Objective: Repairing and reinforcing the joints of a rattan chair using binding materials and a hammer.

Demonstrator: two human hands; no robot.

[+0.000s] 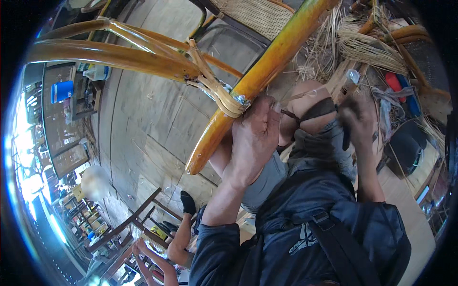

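A glossy yellow-brown rattan pole (pixel 281 55) slants across in front of me. A second rattan pole (pixel 119 58) meets it at a joint wrapped with a pale binding (pixel 229 103). My left hand (pixel 260 124) is closed just beside this binding, against the pole, its fingers curled round a thin rattan strip (pixel 300 96) that leads off to the right. What lies inside the curled fingers is mostly hidden. My right hand (pixel 358 117) is over by my right knee, apart from the frame. Motion smears its fingers, so I cannot make out whether it holds anything.
Bundles of loose rattan strips (pixel 372 50) lie at the upper right, with a red-handled tool (pixel 396 86) near them. A chair with a woven panel (pixel 253 16) stands at the far side. Another person's leg (pixel 179 240) and a wooden frame (pixel 129 221) appear at the lower left.
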